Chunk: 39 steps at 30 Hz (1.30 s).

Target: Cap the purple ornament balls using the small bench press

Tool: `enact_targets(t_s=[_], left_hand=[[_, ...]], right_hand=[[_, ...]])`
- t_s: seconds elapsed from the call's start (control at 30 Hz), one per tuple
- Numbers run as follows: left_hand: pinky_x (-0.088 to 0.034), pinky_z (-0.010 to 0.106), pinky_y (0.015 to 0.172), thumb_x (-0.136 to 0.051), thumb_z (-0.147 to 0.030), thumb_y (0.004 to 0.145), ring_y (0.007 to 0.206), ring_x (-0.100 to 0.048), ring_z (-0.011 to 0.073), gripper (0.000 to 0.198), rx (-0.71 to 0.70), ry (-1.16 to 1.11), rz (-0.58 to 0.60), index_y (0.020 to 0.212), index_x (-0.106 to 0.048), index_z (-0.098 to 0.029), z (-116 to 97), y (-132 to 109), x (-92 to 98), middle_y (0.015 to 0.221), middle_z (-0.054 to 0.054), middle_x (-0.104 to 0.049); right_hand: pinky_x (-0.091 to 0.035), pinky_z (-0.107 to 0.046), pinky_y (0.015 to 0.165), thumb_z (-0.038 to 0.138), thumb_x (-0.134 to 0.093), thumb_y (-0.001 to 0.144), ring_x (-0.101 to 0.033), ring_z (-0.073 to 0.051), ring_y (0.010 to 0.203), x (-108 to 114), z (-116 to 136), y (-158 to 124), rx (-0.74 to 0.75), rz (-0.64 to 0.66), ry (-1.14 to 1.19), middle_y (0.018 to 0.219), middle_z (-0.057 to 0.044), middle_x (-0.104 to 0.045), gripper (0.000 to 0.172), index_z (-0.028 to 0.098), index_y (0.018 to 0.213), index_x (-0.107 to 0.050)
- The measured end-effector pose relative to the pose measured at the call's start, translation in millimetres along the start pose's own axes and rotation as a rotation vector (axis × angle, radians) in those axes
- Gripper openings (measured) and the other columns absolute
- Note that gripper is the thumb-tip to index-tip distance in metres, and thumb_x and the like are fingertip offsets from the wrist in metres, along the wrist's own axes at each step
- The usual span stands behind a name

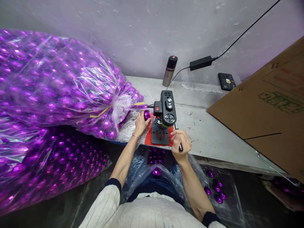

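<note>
A small black bench press (168, 107) with a red switch and two round vents stands on a red mat (148, 138). At its left side my left hand (142, 123) is closed on a shiny purple faceted ball (147, 115). My right hand (181, 143) is wrapped round the black-tipped lever (180, 147) on the press's right side. In my lap, an open clear plastic bag (140, 164) holds several more purple balls, one of them (156, 172) apart from the rest.
Big clear bags of purple balls (59, 88) crowd the left. A spray can (170, 71), power adapter (201, 63) and dark phone-like item (226, 81) stand or lie toward the wall. A cardboard box (268, 104) fills the right. Loose balls sit in a clear tray (234, 198) below.
</note>
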<state>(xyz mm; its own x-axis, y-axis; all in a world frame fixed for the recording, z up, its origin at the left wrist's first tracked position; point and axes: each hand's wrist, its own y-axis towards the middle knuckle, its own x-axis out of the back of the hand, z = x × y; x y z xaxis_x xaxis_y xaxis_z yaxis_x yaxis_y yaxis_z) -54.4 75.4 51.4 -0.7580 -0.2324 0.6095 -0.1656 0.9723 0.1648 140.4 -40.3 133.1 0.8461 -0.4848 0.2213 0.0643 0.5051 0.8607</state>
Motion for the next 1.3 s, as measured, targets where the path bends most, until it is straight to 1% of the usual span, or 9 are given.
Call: enact_targets(t_s=[0.07, 0.13, 0.27, 0.37, 0.57, 0.8, 1.0, 1.17, 1.3], left_hand=[[-0.046, 0.050, 0.107, -0.082, -0.031, 0.076, 0.121, -0.062, 0.0347, 0.054, 0.026, -0.028, -0.021, 0.124, -0.062, -0.016, -2, -1, 2.0, 0.122, 0.016, -0.067], [-0.048, 0.048, 0.105, -0.085, -0.036, 0.073, 0.114, -0.065, 0.0316, 0.056, 0.150, -0.163, -0.042, 0.120, -0.061, -0.017, -2, -7, 7.0, 0.116, 0.014, -0.069], [-0.057, 0.038, 0.093, -0.072, -0.041, 0.084, 0.098, -0.070, 0.0207, 0.050, 0.445, -0.770, 0.026, 0.128, -0.056, -0.021, 2, -22, 24.2, 0.116, 0.008, -0.071], [-0.060, 0.035, 0.089, -0.072, -0.036, 0.084, 0.091, -0.072, 0.0180, 0.041, 0.528, -1.140, 0.137, 0.120, -0.062, -0.021, 4, -34, 35.5, 0.107, 0.004, -0.074], [-0.061, 0.032, 0.084, -0.076, -0.035, 0.085, 0.082, -0.073, 0.0173, 0.024, 0.634, -1.354, 0.231, 0.098, -0.070, -0.015, -3, -54, 28.0, 0.092, 0.006, -0.077], [-0.059, 0.033, 0.092, -0.083, -0.036, 0.079, 0.094, -0.073, 0.0175, 0.042, 0.504, -1.207, 0.218, 0.114, -0.069, -0.019, -17, -70, -3.5, 0.110, 0.006, -0.076], [-0.053, 0.040, 0.105, -0.084, -0.042, 0.078, 0.112, -0.070, 0.0229, 0.056, 0.169, -0.815, 0.082, 0.122, -0.058, -0.019, -16, -88, -30.7, 0.120, 0.010, -0.072], [-0.053, 0.044, 0.104, -0.079, -0.041, 0.084, 0.115, -0.068, 0.0267, 0.051, -0.051, -0.421, 0.081, 0.126, -0.059, -0.021, -16, -94, -34.2, 0.124, 0.011, -0.070], [-0.054, 0.045, 0.103, -0.080, -0.042, 0.083, 0.117, -0.068, 0.0283, 0.054, -0.167, -0.319, 0.118, 0.128, -0.058, -0.020, -13, -95, -27.9, 0.124, 0.012, -0.071]], right_hand=[[-0.047, -0.029, 0.060, 0.008, -0.046, 0.095, -0.064, -0.014, 0.067, 0, 0, 0, 0.006, 0.012, -0.004, 0.068, 0.001, -0.060, 0.027, 0.023, 0.073, -0.052], [-0.047, -0.029, 0.060, 0.008, -0.046, 0.095, -0.064, -0.014, 0.066, 0, 0, 0, 0.000, 0.018, -0.008, 0.069, 0.001, -0.061, 0.027, 0.023, 0.073, -0.052], [-0.047, -0.029, 0.060, 0.009, -0.046, 0.095, -0.064, -0.014, 0.066, 0, 0, 1, -0.006, 0.004, -0.005, 0.068, 0.001, -0.062, 0.027, 0.023, 0.073, -0.053], [-0.046, -0.030, 0.059, 0.010, -0.046, 0.096, -0.064, -0.015, 0.067, 1, 2, 5, -0.048, 0.005, 0.000, 0.068, 0.000, -0.062, 0.028, 0.023, 0.072, -0.053], [-0.046, -0.030, 0.062, 0.015, -0.047, 0.098, -0.061, -0.014, 0.066, 3, 11, 23, -0.169, 0.006, 0.011, 0.070, 0.000, -0.062, 0.030, 0.022, 0.070, -0.053], [-0.047, -0.029, 0.063, 0.013, -0.047, 0.098, -0.061, -0.013, 0.067, 4, 13, 30, -0.156, 0.025, 0.023, 0.068, 0.001, -0.059, 0.029, 0.022, 0.071, -0.052], [-0.047, -0.029, 0.063, 0.012, -0.047, 0.098, -0.061, -0.013, 0.068, 5, 12, 26, -0.143, 0.039, 0.010, 0.070, 0.001, -0.060, 0.028, 0.022, 0.073, -0.053], [-0.048, -0.030, 0.064, 0.013, -0.046, 0.098, -0.062, -0.014, 0.068, 7, 12, 25, -0.136, 0.062, -0.001, 0.072, -0.001, -0.062, 0.026, 0.022, 0.075, -0.055], [-0.048, -0.029, 0.063, 0.011, -0.047, 0.097, -0.063, -0.014, 0.070, 8, 12, 23, -0.123, 0.070, 0.001, 0.073, -0.001, -0.063, 0.023, 0.022, 0.078, -0.056]])
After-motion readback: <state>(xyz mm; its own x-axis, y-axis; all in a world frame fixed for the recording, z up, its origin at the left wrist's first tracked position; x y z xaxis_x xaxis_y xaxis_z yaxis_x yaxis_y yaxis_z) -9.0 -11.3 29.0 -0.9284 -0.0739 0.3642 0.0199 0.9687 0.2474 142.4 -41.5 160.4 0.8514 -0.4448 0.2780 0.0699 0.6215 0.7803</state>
